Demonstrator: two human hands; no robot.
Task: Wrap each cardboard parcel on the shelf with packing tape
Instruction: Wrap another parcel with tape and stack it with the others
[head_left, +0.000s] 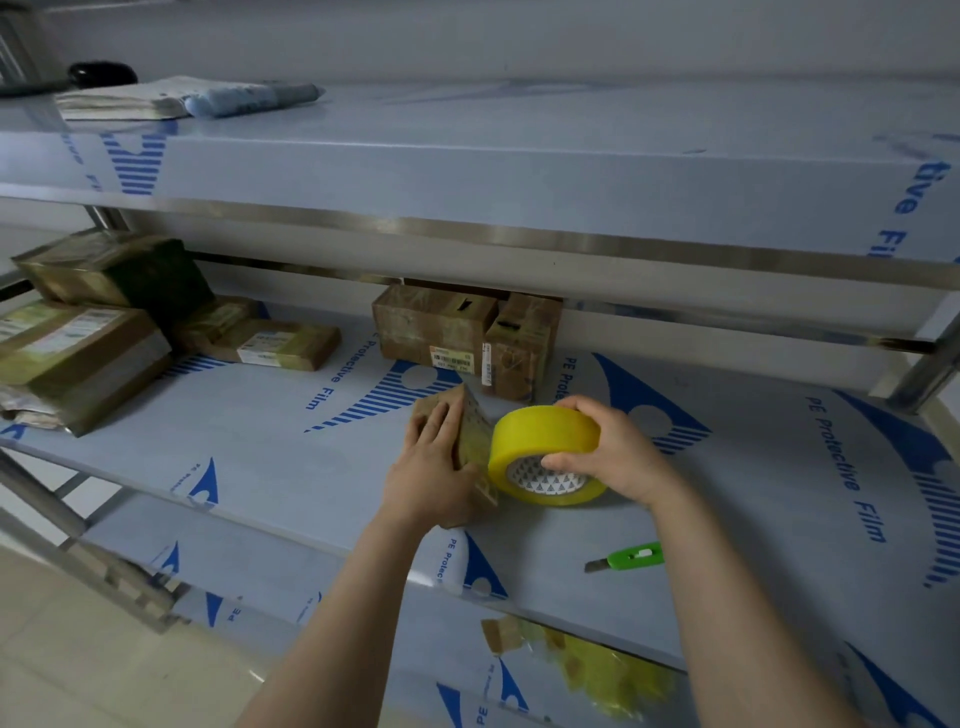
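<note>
Shelf (291, 452) of steel, covered in blue-printed protective film, filled the view, looked down on by the person working at it. Near the middle lay a small parcel (475, 431) of brown cardboard. The left hand (434, 467) rested on it, with the fingers flat and nearly straight across the top face and the thumb along the near side. At the parcel's 3 o'clock, touching it, stood a yellow tape (545, 441) on its edge. The right hand (613, 452) gripped the tape, with the fingers curled over its rim at 12 o'clock and the thumb hooked at the core. A green cutter (631, 557) lay on the shelf at the tape's 5 o'clock, apart from both hands. Two boxes (441, 327) stood side by side at the parcel's 12 o'clock, against the back rail. At the view's 9 o'clock sat a stack (78, 343) of taped parcels, with a flat parcel (280, 343) just beside it. An upper shelf (467, 156) at 12 o'clock carried papers (145, 98) at 11 o'clock. A lower shelf (426, 654) at 6 o'clock held yellow scraps (597, 670).
</note>
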